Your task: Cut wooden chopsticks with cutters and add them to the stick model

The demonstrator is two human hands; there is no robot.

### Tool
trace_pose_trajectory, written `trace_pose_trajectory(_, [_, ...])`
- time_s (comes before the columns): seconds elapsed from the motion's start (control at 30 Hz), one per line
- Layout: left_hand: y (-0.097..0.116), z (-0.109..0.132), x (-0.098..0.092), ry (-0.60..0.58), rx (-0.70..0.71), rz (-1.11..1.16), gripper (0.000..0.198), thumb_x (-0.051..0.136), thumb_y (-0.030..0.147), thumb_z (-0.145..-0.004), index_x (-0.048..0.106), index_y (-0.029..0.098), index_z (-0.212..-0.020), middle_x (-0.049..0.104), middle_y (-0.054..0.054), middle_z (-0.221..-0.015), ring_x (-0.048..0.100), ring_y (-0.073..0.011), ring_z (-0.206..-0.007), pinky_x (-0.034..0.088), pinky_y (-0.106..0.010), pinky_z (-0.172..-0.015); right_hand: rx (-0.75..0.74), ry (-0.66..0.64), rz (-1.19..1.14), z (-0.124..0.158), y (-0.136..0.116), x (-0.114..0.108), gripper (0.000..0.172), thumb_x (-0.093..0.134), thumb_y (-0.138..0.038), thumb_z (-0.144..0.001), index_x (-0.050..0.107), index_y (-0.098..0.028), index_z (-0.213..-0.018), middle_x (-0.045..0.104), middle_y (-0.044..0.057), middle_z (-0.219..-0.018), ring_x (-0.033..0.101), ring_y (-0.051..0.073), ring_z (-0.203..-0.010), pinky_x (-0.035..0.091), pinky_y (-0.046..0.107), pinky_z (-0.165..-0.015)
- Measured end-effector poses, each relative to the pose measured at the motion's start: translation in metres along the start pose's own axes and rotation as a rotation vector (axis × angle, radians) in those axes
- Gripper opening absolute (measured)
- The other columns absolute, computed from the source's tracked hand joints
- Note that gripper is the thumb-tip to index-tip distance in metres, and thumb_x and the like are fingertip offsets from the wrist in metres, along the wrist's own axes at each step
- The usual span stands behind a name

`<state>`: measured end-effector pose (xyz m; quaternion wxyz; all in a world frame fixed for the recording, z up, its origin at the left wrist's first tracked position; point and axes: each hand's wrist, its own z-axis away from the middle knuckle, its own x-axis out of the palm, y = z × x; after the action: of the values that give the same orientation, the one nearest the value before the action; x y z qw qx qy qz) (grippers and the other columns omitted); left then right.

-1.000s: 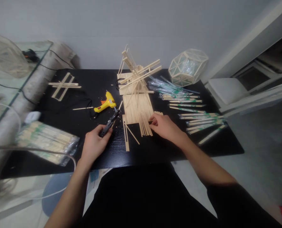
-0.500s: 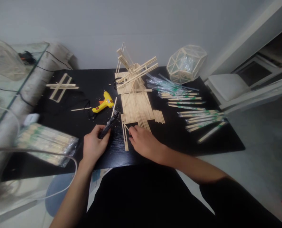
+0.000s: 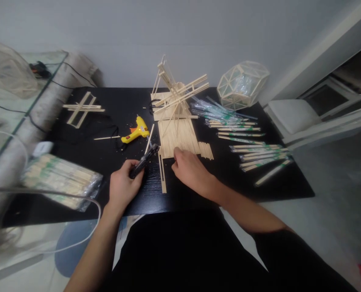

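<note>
My left hand (image 3: 126, 182) is closed round a dark hand tool (image 3: 144, 161) near the table's front edge. My right hand (image 3: 191, 168) has its fingers bent together at the front edge of a flat mat of wooden sticks (image 3: 178, 136); what its fingertips hold, if anything, is hidden. Between the hands lie a few narrow sticks (image 3: 163, 174), side by side. Behind the mat stands a windmill-like stick model (image 3: 177, 91) with crossed blades. A yellow glue gun (image 3: 136, 130) lies beyond my left hand.
On the black table (image 3: 89, 162) are a crossed stick frame (image 3: 82, 108), a bag of chopsticks (image 3: 63, 180) at left and wrapped chopsticks (image 3: 259, 156) at right. A stick polyhedron (image 3: 242, 85) stands at the back right. A white cable (image 3: 98, 223) hangs at front left.
My right hand has moved slightly forward onto the front of the mat, where several splayed sticks now look more even. The left hand still holds the tool; the view has shifted slightly.
</note>
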<state>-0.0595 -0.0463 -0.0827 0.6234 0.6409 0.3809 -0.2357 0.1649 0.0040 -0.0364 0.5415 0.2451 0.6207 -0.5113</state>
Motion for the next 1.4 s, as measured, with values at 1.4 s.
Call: trace_pose_trajectory(1.4, [0.038, 0.004, -0.013, -0.405, -0.064, 0.546, 0.031, 0.077, 0.047, -0.082, 0.073, 0.017, -0.082, 0.062, 0.001, -0.068, 0.054, -0.0122, -0.063, 0.042, -0.025, -0.06, -0.011, 0.293, -1.507, 0.012, 0.025, -0.018, 0.03, 0.081, -0.039, -0.087, 0.068, -0.022, -0.107, 0.076, 0.004, -0.091, 0.075, 0.019, -0.086, 0.064, 0.04, -0.088])
